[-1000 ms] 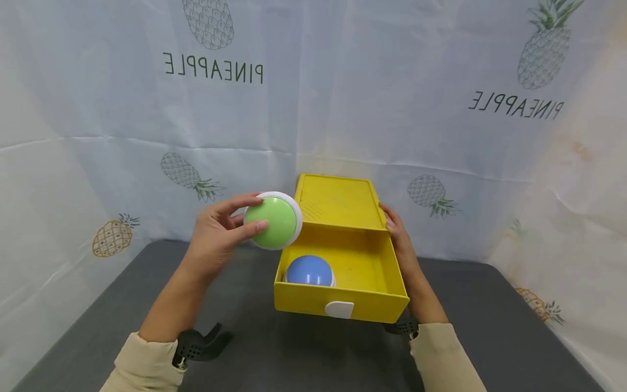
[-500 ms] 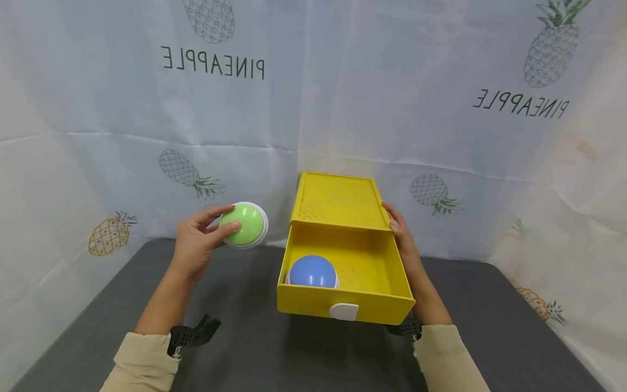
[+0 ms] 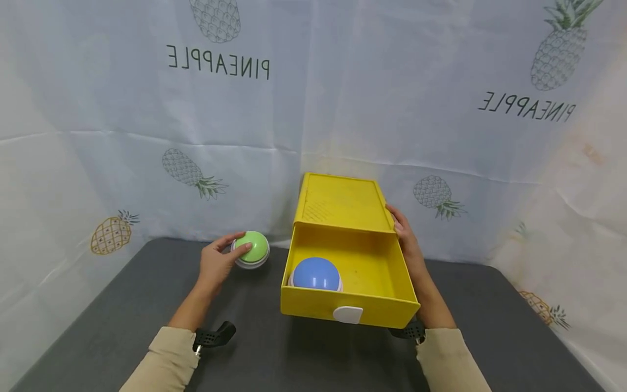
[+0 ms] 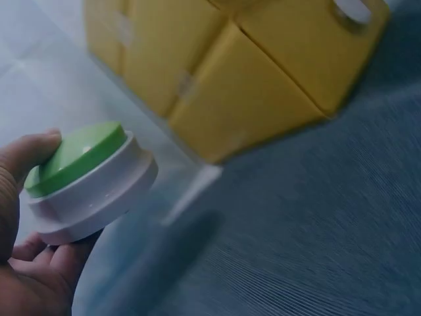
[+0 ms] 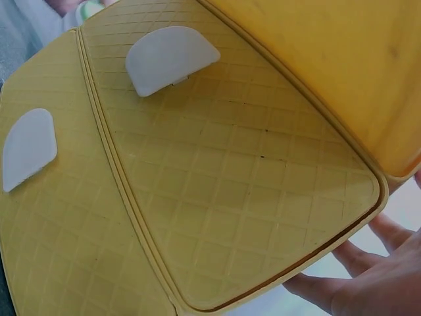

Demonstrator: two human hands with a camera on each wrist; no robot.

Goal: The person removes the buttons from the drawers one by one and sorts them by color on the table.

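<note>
My left hand (image 3: pixel 215 267) pinches a round push button (image 3: pixel 256 246) with a green dome and a white base, thumb on the dome. In the left wrist view the button (image 4: pixel 92 174) is tilted, fingers under its base, apart from the yellow cabinet. The cabinet (image 3: pixel 343 202) stands to its right with the top drawer (image 3: pixel 303 301) pulled out. A matching blue-domed button (image 3: pixel 317 273) lies in the drawer's front left corner. My right hand (image 3: pixel 405 239) rests against the cabinet's right side; in the right wrist view its extended fingers (image 5: pixel 355 258) touch the edge.
The drawer front carries a white handle (image 3: pixel 348 314). Other closed drawers with white handles (image 5: pixel 172 59) show in the right wrist view. A dark grey table (image 3: pixel 245 337) lies underneath, with a pineapple-print curtain (image 3: pixel 313 109) hanging behind it.
My left hand has carried the green button leftward away from the drawer, then down toward the back of the table. The right hand stays on the cabinet's side.
</note>
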